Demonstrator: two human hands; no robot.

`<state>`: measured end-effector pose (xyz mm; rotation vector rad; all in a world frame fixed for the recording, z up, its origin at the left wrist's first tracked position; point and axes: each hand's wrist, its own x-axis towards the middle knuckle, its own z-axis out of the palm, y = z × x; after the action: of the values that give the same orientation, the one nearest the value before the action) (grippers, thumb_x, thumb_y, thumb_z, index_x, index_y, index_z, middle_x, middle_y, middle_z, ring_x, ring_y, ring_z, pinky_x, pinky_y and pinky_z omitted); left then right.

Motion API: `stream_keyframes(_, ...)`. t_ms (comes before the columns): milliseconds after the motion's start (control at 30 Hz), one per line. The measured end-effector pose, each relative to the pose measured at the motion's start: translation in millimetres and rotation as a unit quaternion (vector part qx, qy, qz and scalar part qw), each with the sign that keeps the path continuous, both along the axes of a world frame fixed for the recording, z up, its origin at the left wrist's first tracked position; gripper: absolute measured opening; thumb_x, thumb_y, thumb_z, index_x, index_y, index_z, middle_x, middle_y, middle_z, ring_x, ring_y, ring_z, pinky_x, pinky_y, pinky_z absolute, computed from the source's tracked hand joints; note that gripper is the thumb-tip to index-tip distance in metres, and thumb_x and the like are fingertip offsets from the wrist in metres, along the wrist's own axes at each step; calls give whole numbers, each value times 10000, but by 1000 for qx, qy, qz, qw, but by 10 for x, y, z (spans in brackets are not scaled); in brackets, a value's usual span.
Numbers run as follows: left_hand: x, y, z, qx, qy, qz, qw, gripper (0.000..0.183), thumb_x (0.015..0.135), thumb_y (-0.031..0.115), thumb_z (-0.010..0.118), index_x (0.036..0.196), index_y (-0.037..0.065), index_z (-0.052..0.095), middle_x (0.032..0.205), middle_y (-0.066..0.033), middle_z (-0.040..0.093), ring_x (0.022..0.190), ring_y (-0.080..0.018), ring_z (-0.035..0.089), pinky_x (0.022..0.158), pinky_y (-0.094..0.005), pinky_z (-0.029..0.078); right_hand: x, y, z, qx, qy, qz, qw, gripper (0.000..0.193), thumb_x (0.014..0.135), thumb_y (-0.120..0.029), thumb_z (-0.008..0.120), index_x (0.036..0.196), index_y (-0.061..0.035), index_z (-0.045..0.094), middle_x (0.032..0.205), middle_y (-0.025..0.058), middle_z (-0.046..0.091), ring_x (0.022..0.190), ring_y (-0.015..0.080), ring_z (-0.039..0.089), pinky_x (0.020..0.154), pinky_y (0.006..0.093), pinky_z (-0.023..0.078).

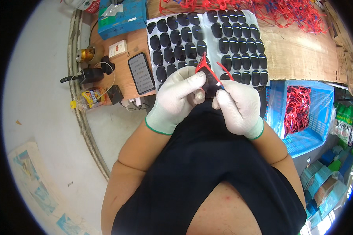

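2 white-gloved hands meet just above the person's black shirt, and between them sits a pair of red-framed sunglasses [208,76] with a dark lens. The left hand [176,98] is curled around the left side of the frame, thumb pressed up along the lens edge, gripping it. The right hand [239,105] pinches the lower right part of the same glasses, fingers closed on it, while 1 red temple arm sticks up and out toward the right. Both gloves have green cuffs. Right behind the hands, on the wooden table [298,58], lie 2 pale sheets [204,19] carrying rows of loose dark lenses. A heap of red frames [262,9] is piled at the table's far edge. To the left of the sheets rests a black smartphone [141,73] with its screen lit, and near it a blue box [121,17], a small brass-coloured can [86,54] and a black charger with cable [91,74]. At the person's right, below the table, a blue plastic basket [315,133] holds more red frames.
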<state>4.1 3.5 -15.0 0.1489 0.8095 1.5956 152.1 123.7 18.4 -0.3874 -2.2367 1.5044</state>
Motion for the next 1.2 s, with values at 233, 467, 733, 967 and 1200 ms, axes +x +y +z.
stream_keyframes(233,168,87,256,-68,77,70,992,306,962,281,627,1057,-9,618,846,-36,630,736,-98,571,680,-259,452,-15,135,-51,193,53,1,980,23,821,7,629,827,-13,619,564,96,503,470,306,522,473,391,401)
stream_keyframes(467,154,62,219,-115,170,75,976,241,981,232,602,1060,5,628,884,-37,643,748,-87,558,719,-247,459,19,129,-71,80,-42,37,995,103,865,-43,628,961,-11,606,737,178,595,669,397,621,579,446,479)
stream_keyframes(733,239,88,127,-43,152,68,985,190,1037,156,533,1157,12,567,981,-40,626,873,-90,597,822,-266,515,19,70,-55,31,-65,-43,996,103,904,-93,618,962,-8,616,751,188,593,687,396,633,592,420,488)
stream_keyframes(967,141,63,283,-28,281,-25,959,235,1038,131,543,1192,-44,572,1073,-108,672,952,-158,676,870,-323,565,5,36,50,-18,-69,-76,995,173,900,-86,637,1051,-1,632,776,173,633,653,324,665,576,343,492)
stream_keyframes(1200,124,39,340,-18,323,-20,946,190,1029,144,576,1080,-37,600,926,-76,687,828,-127,680,775,-288,576,10,-46,102,31,-59,-94,993,157,880,-40,639,1021,25,615,674,156,594,516,299,609,484,342,445)
